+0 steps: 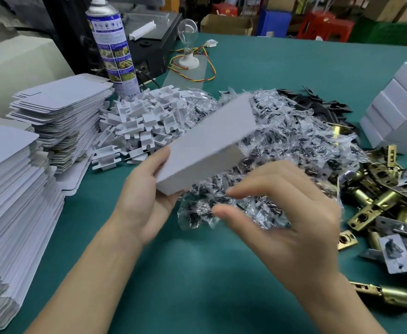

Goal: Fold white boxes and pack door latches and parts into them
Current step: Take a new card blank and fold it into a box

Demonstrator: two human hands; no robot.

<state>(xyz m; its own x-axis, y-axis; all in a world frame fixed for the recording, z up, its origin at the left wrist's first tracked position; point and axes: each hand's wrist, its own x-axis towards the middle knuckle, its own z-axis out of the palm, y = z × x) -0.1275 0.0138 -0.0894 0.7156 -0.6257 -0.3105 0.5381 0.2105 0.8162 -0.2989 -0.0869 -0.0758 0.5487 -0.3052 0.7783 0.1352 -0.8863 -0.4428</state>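
At the centre of the green worktop (pixel 197 273), the left hand (pixel 147 189) grips a white box (pixel 209 141) by its near end, thumb on the top face and fingers curled beneath; the box is held clear of the worktop and slants up toward 1 o'clock, probably so its faces can be checked or its far end offered to the other hand. The right hand (pixel 282 213) hovers just beside the box at 4 o'clock, fingers loosely bent and grasping nothing; it seems placed to close a flap or to take the box. Supplies sit in a ring within reach, which suits repeated packing: stacks of flat box blanks (pixel 60 109) at 9 o'clock; a heap of white plastic inserts (pixel 149 116) at 11 o'clock; clear bags of small parts (pixel 294 141) under and beyond the box; brass door latches (pixel 378 196) at 3 to 4 o'clock; a stack of folded boxes (pixel 400 112) at 2 o'clock, set apart as likely finished work. A spray can (pixel 112 44) stands at 11 o'clock behind the inserts.

The box's far end and the right hand are smeared by motion; whether the box is shut, and whether anything lies inside, cannot be told. The left fingers under the box are hidden. The folded stack and some latches are cut off by the frame's right edge; the blanks run off the left.
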